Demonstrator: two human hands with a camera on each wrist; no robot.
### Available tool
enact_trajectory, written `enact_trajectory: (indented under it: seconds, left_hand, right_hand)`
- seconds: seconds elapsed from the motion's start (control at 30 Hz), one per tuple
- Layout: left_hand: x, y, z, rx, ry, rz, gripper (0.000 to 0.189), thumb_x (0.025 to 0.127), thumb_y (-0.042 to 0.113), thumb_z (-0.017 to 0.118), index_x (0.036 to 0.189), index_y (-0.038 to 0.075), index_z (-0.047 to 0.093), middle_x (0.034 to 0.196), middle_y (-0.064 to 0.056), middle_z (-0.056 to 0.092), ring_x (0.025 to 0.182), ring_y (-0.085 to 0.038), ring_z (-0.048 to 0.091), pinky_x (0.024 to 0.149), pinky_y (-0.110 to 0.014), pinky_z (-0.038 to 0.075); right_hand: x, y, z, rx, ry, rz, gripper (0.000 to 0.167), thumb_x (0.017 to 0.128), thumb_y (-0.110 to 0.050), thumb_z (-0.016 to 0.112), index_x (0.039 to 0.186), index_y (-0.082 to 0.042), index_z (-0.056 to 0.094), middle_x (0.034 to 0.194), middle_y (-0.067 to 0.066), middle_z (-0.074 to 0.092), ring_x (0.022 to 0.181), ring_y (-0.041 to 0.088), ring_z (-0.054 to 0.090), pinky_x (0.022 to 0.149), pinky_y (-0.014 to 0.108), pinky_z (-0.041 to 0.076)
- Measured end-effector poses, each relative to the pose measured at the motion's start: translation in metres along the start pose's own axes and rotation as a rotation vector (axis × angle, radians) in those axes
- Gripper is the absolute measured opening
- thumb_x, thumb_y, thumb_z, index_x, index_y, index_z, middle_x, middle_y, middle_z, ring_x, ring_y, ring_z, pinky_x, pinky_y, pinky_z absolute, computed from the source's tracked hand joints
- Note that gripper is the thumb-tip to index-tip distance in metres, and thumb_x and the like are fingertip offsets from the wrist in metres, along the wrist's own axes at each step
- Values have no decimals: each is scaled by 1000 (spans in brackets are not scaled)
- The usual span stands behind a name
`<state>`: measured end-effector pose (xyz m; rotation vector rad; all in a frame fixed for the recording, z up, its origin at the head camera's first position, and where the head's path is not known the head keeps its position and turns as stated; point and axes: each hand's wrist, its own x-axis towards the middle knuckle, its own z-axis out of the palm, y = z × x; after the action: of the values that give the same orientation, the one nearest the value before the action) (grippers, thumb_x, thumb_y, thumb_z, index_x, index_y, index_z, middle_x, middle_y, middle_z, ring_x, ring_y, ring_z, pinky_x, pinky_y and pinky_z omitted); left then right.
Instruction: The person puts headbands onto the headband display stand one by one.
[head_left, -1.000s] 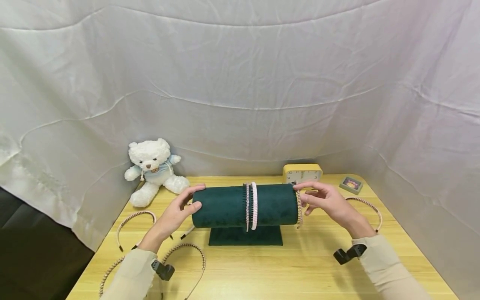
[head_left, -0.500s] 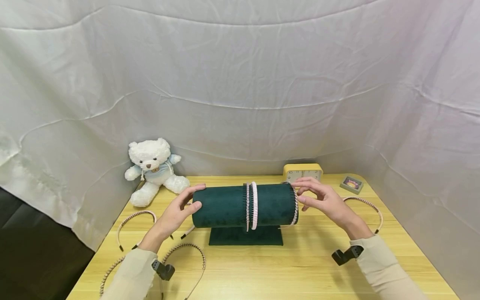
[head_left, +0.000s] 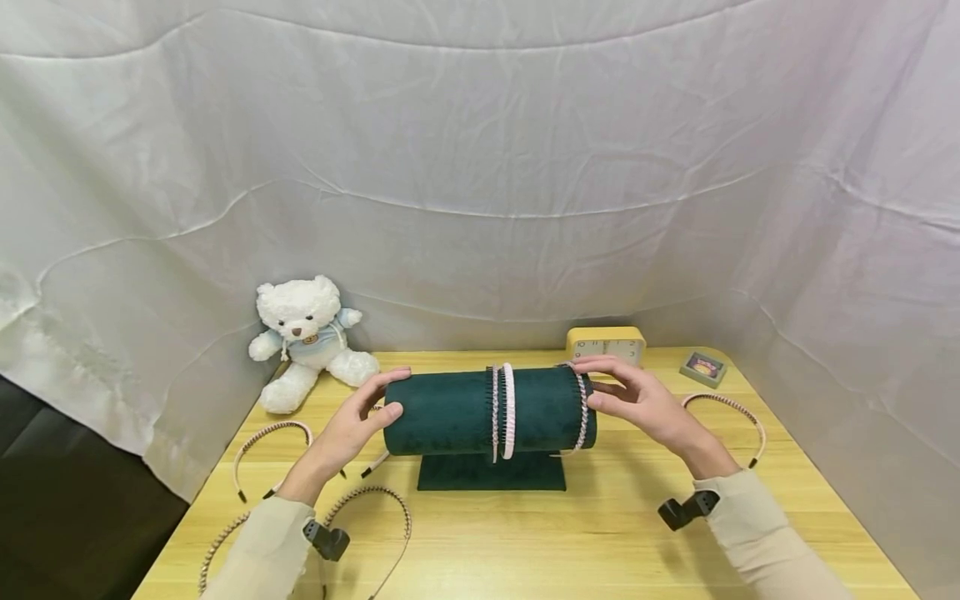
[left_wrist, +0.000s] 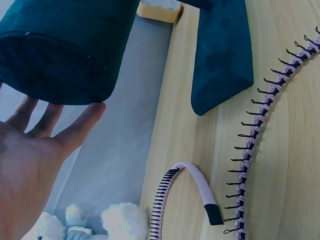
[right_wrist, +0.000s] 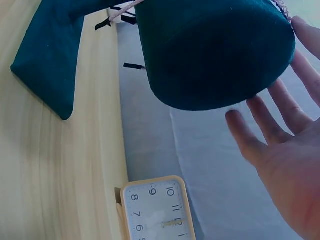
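A dark green velvet headband stand (head_left: pixel 442 412), a fat horizontal roll on a flat base, stands at mid-table. My left hand (head_left: pixel 347 429) holds the roll's left end, thumb in front and fingers over the top and behind. Near the right end a braided pink headband (head_left: pixel 582 417) with small black teeth sits over the roll. My right hand (head_left: pixel 648 404) holds that headband, thumb at its front and fingertips near its top. In the right wrist view, the other fingers spread beside the roll's end. A thin braided headband (head_left: pixel 495 417) and a plain pink headband (head_left: pixel 510 417) sit side by side around the middle.
Several loose headbands lie on the table (head_left: pixel 600 533), including a braided headband (head_left: pixel 408 521) at front left and another headband (head_left: pixel 750 412) at right. A white teddy bear (head_left: pixel 303 342), a yellow clock (head_left: pixel 606 342) and a small grey box (head_left: pixel 702 368) stand along the back.
My right hand has moved left, and the braided headband has slid from the roll's right end farther onto the roll. My left hand has stayed at the left end.
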<state>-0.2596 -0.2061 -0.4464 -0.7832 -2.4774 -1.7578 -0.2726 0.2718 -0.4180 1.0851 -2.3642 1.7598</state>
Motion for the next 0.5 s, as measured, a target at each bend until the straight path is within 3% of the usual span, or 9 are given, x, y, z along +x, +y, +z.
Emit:
enact_trajectory:
  seconds: [0.3,0.5]
  left_hand:
    - [0,-1,0,9,11,12,50,112,20,59,162,27,50,174,-10,39,166,-45,22,131,-73,18]
    - [1,-1,0,9,9,17,52,112,20,58,163,17,48,174,-11,39,166,-46,22,131,-73,17]
  right_hand:
    - [12,-4,11,-97,19,-3,44,103,-3,72,145,-16,68,155,6,61,149,9,49,121,17,39]
    - [17,-10,16,-165,14,8,44,104,-10,74,145,-23,69,154,1,63,144,8,54,117,21,46]
